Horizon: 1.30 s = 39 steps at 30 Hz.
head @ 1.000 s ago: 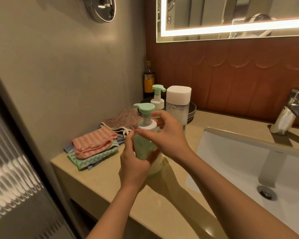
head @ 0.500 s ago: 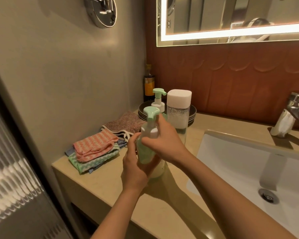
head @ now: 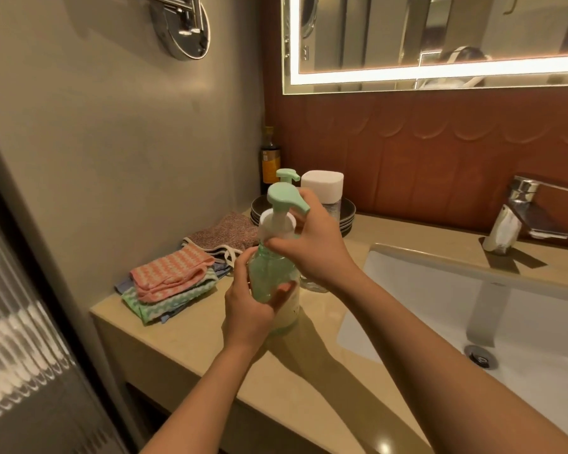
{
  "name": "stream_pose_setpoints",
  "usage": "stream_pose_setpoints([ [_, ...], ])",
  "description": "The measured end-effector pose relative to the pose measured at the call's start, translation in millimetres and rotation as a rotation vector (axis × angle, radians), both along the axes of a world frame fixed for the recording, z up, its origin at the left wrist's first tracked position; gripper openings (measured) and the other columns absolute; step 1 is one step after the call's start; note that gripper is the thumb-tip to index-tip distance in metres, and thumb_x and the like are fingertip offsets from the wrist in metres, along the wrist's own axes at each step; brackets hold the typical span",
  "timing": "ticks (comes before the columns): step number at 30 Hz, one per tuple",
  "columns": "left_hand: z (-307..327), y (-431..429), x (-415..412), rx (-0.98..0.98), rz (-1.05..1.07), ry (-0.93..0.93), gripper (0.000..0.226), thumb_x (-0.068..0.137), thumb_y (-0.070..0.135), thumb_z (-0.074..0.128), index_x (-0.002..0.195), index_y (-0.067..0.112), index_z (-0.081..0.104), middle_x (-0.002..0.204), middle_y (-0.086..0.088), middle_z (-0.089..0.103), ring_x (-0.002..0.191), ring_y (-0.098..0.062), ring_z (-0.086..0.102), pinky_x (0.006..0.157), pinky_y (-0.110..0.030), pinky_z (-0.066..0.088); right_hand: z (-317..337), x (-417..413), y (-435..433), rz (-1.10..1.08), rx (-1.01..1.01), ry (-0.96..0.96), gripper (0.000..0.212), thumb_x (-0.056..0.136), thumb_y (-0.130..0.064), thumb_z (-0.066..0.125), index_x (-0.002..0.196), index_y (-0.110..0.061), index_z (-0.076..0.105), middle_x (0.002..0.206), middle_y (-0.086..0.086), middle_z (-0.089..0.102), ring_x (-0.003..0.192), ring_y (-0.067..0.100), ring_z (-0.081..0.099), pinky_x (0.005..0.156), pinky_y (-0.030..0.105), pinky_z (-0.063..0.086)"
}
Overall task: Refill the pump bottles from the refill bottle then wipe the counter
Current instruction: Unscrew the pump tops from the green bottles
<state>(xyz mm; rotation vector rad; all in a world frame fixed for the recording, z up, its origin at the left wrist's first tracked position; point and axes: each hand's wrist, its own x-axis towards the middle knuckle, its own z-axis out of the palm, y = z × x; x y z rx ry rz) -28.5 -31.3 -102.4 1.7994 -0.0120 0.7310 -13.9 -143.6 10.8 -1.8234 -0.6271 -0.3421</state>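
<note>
"Mint-green pump bottle [head: 274, 280], item one. Location?"
"Centre of the frame, over the beige counter [head: 194, 355], just left of the sink [head: 538, 306]. Whether its base touches the counter, I cannot tell."
"Hands?"
"Left hand [head: 248, 309] wrapped round the translucent body. Right hand [head: 313, 247] pinching the white collar [head: 276, 226] under the pump head [head: 284, 198], which sits on the neck."
"Opening or closing?"
"Cannot tell from this. The body looks mostly empty, with a pale layer low down, so my guess is opening, with the refill yet to come."
"Item two?"
"Second pump bottle [head: 287, 175], behind the first, mostly hidden, head on. Fill level not visible."
"Refill bottle?"
"Likely the clear, white-capped container [head: 322, 186], upper centre, beside a stack of dark plates [head: 346, 217]. Cap on, no hand on it."
"Cloths?"
"Pink cloth [head: 171, 276] on green cloth [head: 164, 301], folded, centre left; a brown cloth [head: 223, 231] behind. None in use."
"Tally?"
"No pour under way; counter wipe not begun. By my reading, nearly all of the task remains."
</note>
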Motion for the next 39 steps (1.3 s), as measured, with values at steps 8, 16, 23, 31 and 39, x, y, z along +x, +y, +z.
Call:
stream_pose_setpoints([
  [8,11.9,-1.2,-11.8,-0.043,-0.058,0.055,0.072,0.062,0.054,0.08,0.12,0.039,0.04,0.11,0.023,0.056,0.098,0.009,0.055,0.072,-0.01,0.045,14.8,-23.3,-40.6,0.023,0.352,0.04,0.051,0.068,-0.005,0.081,0.109,-0.019,0.055,0.099,-0.001,0.063,0.089,0.009,0.061,0.076,0.024,0.053],
  [16,25.8,-1.5,-26.1,-0.077,-0.099,0.177,0.077,0.069,0.032,0.082,0.127,0.034,0.03,0.122,0.007,0.052,0.107,-0.009,0.054,0.086,-0.024,0.044,-8.0,-56.0,-74.9,-0.061,0.638,0.092,0.04,0.071,-0.009,0.079,0.104,-0.022,0.06,0.1,0.002,0.064,0.093,0.013,0.064,0.076,0.021,0.054],
  [23,32.2,9.8,-32.8,-0.033,-0.038,0.205,0.083,0.072,0.029,0.081,0.135,0.024,0.028,0.116,0.007,0.047,0.106,-0.012,0.051,0.09,-0.03,0.043,-26.2,-72.7,-80.2,-0.158,0.427,-0.223,0.049,0.066,-0.033,0.081,0.108,-0.03,0.056,0.105,-0.005,0.06,0.101,0.011,0.059,0.077,0.019,0.053],
  [31,28.7,39.2,-18.8,0.068,0.067,0.209,0.085,0.068,0.035,0.083,0.136,0.025,0.033,0.13,0.002,0.044,0.114,-0.015,0.045,0.09,-0.031,0.04,-85.9,-49.0,-47.9,0.103,-0.543,-0.628,0.051,0.07,0.002,0.077,0.117,-0.011,0.062,0.115,0.011,0.062,0.103,0.023,0.06,0.084,0.027,0.05],
  [39,17.8,52.8,-9.6,0.12,0.083,0.206,0.091,0.069,0.04,0.081,0.141,0.031,0.028,0.147,-0.001,0.034,0.132,-0.02,0.035,0.104,-0.038,0.035,-105.4,-27.9,-25.9,0.231,-0.639,-0.337,0.046,0.09,-0.003,0.059,0.132,-0.02,0.053,0.145,0.002,0.044,0.138,0.027,0.033,0.112,0.036,0.03],
])
